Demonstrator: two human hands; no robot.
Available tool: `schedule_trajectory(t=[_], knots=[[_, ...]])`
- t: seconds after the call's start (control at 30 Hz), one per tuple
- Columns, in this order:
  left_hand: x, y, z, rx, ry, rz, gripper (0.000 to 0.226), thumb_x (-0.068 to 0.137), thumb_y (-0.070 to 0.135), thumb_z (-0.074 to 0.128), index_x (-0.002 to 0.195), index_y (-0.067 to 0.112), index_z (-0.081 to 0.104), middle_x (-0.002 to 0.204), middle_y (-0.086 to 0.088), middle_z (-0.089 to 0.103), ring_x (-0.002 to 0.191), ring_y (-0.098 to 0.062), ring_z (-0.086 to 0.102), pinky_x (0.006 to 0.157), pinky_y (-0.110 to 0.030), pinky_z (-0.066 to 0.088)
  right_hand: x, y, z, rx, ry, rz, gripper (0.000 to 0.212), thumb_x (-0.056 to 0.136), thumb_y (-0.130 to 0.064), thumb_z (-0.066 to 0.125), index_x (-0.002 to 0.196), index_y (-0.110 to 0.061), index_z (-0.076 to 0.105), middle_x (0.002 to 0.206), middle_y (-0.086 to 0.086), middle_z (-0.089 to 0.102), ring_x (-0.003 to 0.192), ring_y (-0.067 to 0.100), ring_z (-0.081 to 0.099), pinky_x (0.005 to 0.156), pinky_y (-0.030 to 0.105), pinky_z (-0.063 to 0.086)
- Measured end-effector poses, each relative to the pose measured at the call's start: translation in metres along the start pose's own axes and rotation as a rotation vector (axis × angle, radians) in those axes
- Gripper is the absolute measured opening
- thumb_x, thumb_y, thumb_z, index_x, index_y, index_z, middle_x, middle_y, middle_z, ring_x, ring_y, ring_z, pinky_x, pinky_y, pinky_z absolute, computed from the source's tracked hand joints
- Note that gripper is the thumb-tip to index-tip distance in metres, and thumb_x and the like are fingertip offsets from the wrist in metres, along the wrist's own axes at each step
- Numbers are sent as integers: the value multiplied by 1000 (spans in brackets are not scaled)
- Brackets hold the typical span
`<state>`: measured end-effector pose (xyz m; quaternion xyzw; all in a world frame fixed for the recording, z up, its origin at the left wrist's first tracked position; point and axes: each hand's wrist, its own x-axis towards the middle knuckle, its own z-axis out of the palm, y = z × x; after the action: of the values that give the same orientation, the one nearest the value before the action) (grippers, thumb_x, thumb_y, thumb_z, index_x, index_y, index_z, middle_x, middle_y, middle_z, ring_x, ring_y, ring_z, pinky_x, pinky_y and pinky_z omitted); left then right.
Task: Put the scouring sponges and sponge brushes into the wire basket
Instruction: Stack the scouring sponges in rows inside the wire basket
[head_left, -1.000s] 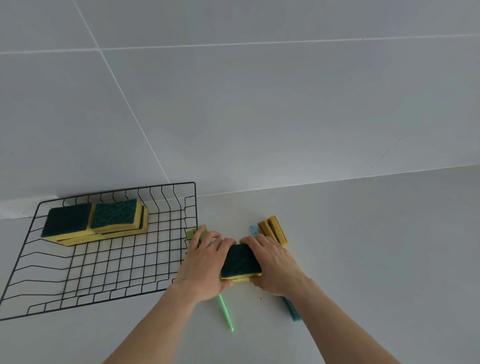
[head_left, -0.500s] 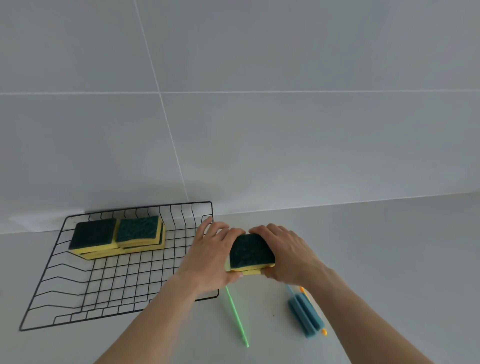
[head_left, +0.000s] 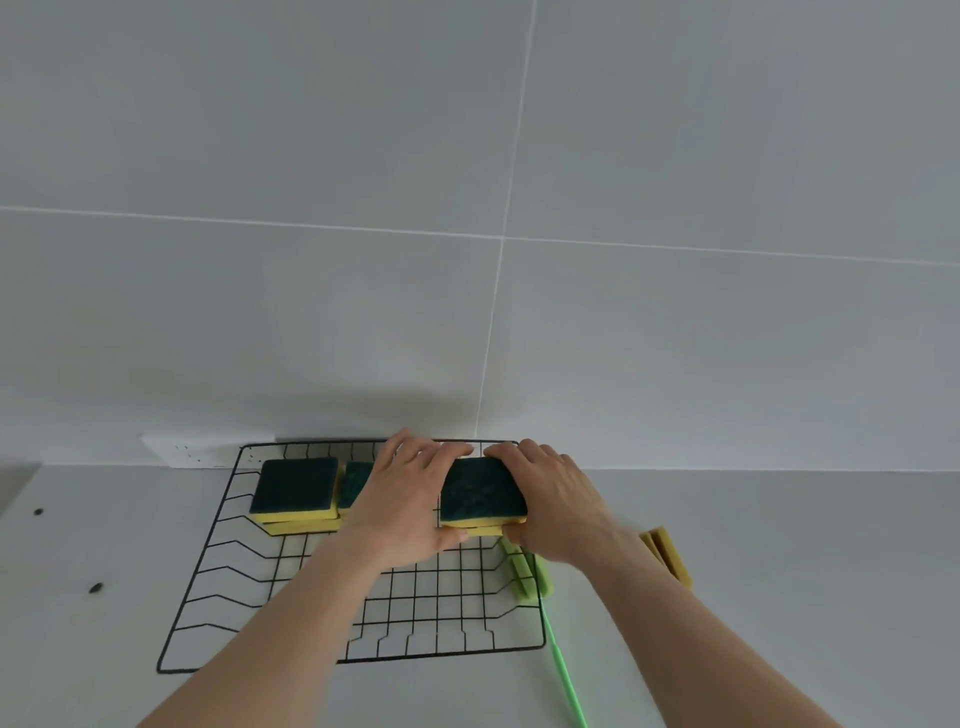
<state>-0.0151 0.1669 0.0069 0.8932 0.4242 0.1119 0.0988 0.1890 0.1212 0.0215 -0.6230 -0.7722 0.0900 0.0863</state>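
Observation:
Both hands hold a small stack of yellow scouring sponges with dark green tops (head_left: 480, 496) over the back right part of the black wire basket (head_left: 208, 582). My left hand (head_left: 408, 501) grips its left side, my right hand (head_left: 553, 501) its right side. More green-topped sponges (head_left: 296, 491) lie stacked in the basket's back left. A green sponge brush (head_left: 527, 571) with a long green handle lies just outside the basket's right edge. A yellow sponge brush (head_left: 670, 556) lies further right, partly hidden by my right forearm.
The basket stands on a pale grey counter against a grey tiled wall (head_left: 467, 260). A white strip (head_left: 197, 449) lies at the wall's foot behind the basket. Two small dark specks (head_left: 93, 587) mark the counter at the left.
Both hands have carried the sponge stack left from the counter to above the basket's back right. The view has shifted, and the blue sponge brush is out of sight.

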Motion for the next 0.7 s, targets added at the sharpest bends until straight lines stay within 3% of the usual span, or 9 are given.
schedule_trajectory(t=[0.17,0.5,0.7], knots=[[10,-26,15,-74,9,-41,96,66,57,80,143,30,31,135,5,51,130,-17,30,119,-39,15,31,0,14,-74,-27,-17,83,67,-31,80,138,-30,37,115,-4,54,104,20,51,93,34,42],[11,-63,55,-40,-18,-43,97,62,62,79,141,30,32,131,8,56,126,-17,42,120,-45,15,53,2,60,-56,-84,-4,83,64,-31,82,135,-31,40,119,-4,56,108,21,51,97,33,41],[10,-63,65,9,-63,-69,93,68,60,78,142,28,30,130,4,57,120,-20,47,112,-40,30,53,6,81,-33,-118,27,81,67,-33,84,135,-31,38,116,-5,55,103,20,51,96,33,41]])
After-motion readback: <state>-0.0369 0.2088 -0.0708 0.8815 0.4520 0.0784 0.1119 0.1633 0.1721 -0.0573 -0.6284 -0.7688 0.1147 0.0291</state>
